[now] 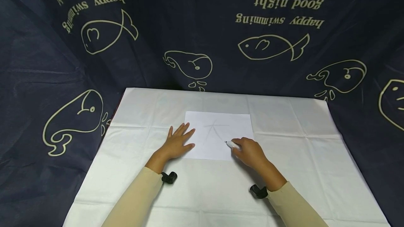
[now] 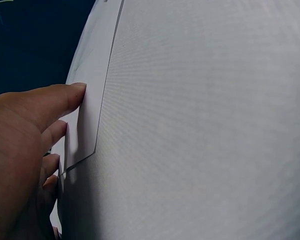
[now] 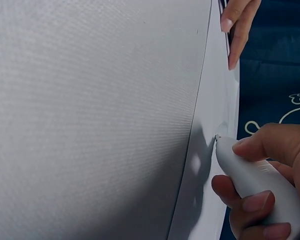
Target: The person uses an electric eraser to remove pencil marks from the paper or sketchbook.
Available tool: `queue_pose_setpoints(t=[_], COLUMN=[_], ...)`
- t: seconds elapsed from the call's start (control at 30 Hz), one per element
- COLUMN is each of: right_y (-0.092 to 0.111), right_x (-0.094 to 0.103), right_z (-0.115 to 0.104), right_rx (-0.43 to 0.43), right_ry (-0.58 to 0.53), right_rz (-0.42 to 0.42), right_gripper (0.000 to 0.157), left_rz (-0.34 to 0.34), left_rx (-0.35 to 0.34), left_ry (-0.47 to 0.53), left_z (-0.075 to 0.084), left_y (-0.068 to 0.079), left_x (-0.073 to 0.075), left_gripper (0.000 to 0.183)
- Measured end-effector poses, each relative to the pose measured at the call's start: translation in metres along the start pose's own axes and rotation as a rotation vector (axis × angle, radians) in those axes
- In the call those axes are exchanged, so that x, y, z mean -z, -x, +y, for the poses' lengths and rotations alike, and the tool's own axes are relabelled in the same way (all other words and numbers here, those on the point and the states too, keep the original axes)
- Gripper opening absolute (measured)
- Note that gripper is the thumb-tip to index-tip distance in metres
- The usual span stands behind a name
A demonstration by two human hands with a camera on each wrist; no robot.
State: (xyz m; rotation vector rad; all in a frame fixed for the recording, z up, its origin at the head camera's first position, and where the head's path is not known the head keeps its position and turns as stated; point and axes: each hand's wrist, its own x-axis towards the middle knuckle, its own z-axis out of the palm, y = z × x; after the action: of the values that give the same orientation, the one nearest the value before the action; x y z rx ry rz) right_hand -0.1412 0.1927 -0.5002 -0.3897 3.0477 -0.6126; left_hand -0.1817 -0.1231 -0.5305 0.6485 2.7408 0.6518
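Note:
A white sheet of paper [image 1: 217,150] lies on the cloth-covered table, with faint grey strokes [image 1: 213,125] crossing on it. My left hand [image 1: 177,143] rests with fingers spread over the sheet's left edge. In the left wrist view its thumb [image 2: 65,97] lies by the paper's edge. My right hand [image 1: 250,152] grips a thick white pen-shaped tool [image 1: 233,145] with a small metal tip. That tip points at the paper near the lower end of one stroke. The right wrist view shows the fingers curled round the tool's smooth, wide body [image 3: 250,175].
A creased white cloth [image 1: 202,192] covers the table. Behind and beside it hangs a dark blue curtain [image 1: 189,20] with fish and whale outlines and upside-down lettering. A small black device [image 1: 169,177] sits at the left wrist, another [image 1: 258,191] at the right.

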Motion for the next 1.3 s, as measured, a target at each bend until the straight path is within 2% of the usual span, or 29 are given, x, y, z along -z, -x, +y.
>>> queue_pose_setpoints(t=[0.53,1.3], right_y=[0.0000,-0.0008], right_x=[-0.0008,-0.0024], right_z=[0.0005,-0.0034], right_rx=[-0.001,0.023], right_ry=[0.007,0.036], right_rz=[-0.026,0.008], right_gripper=[0.031,0.031], left_rz=[0.001,0.002], left_rx=[-0.001,-0.003], left_ry=[0.004,-0.002], left_z=[0.0001,0.0004], left_y=[0.0006,-0.0003], left_x=[0.0012,0.0007], left_gripper=[0.066,0.066])
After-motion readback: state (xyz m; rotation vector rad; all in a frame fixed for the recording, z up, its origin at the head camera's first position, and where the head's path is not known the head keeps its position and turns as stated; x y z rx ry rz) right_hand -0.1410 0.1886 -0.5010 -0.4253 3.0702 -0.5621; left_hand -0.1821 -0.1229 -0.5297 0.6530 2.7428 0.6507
